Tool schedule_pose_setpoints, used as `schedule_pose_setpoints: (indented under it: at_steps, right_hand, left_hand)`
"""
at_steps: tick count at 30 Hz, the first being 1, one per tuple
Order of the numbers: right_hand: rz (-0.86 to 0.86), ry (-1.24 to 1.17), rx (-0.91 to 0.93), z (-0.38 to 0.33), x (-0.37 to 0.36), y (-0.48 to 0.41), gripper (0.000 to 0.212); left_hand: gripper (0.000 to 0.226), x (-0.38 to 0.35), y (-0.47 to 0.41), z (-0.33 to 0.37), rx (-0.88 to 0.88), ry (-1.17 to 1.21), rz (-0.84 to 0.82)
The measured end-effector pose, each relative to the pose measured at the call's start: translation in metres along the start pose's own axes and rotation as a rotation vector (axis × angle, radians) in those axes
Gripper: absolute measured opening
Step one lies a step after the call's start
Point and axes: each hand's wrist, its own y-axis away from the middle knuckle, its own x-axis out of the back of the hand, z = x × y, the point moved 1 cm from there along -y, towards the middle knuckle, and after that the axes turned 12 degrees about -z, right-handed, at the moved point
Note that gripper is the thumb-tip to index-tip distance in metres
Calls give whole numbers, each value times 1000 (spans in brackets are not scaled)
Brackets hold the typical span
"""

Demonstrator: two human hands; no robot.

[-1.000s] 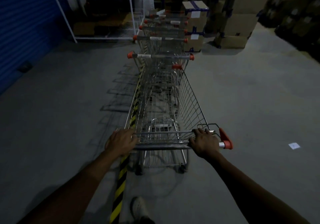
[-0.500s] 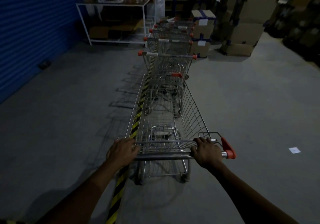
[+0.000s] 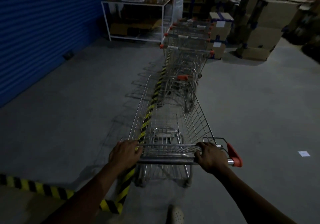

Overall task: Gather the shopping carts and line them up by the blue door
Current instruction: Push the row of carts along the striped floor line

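A wire shopping cart (image 3: 199, 112) stands right in front of me, its basket pointing away. My left hand (image 3: 123, 154) grips the left end of its handle bar and my right hand (image 3: 212, 156) grips the right end, beside the orange end cap. Straight ahead, a row of several nested carts (image 3: 187, 50) with orange handle caps stands in line, its nearest cart close to my cart's front edge. The blue shutter door (image 3: 43, 29) fills the left side.
Yellow-black floor tape (image 3: 147, 118) runs under the cart and branches left near my feet. A white metal rack (image 3: 136, 19) stands behind the door's end. Stacked cardboard boxes (image 3: 259, 33) line the back right. A white paper scrap (image 3: 303, 153) lies on the grey floor.
I have kept both hands on the handle while the view swung right. The blue door and the row of carts sit further right in the frame, and the tape branch by my feet came into view.
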Motion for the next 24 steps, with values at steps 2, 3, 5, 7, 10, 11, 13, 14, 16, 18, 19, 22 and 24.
schedule_pose_setpoints:
  at_steps: [2, 3, 5, 7, 10, 11, 13, 14, 16, 18, 19, 22, 24]
  right_hand:
    - [5, 9, 16, -12, -2, 10, 49]
    - [2, 14, 25, -18, -3, 14, 50]
    - [-11, 21, 37, -28, -4, 18, 50]
    - [-22, 25, 45, -37, -5, 18, 53]
    - [-29, 33, 62, -52, -2, 12, 62]
    - [-21, 29, 71, -56, -1, 7, 62]
    - [6, -20, 95, -65, 1, -6, 65]
    - [24, -58, 101, -69, 3, -14, 67]
    - [48, -131, 109, -75, 8, -33, 67]
    - [53, -189, 148, -77, 14, -59, 70]
    - [43, -203, 174, -77, 19, -74, 73]
    - [-35, -131, 237, -76, 30, -126, 72]
    - [-64, -16, 231, -79, 39, -162, 63]
  left_hand:
    - [49, 2, 18, -6, 6, 32, 3]
    - [47, 3, 25, -10, 7, 36, 14]
    - [43, 2, 37, -18, 17, 41, 44]
    - [45, 1, 46, -29, 28, 49, 75]
    - [45, 3, 48, -46, 57, 34, 114]
    - [45, 3, 45, -53, 61, 17, 123]
    - [46, 5, 36, -66, 73, -8, 133]
    - [46, 7, 30, -71, 80, -17, 130]
    - [45, 10, 14, -83, 95, -40, 121]
    - [43, 13, -5, -93, 114, -61, 114]
    - [43, 14, -17, -100, 120, -64, 122]
    - [41, 23, -54, -116, 155, -33, 110]
    - [40, 30, -83, -127, 171, -13, 116]
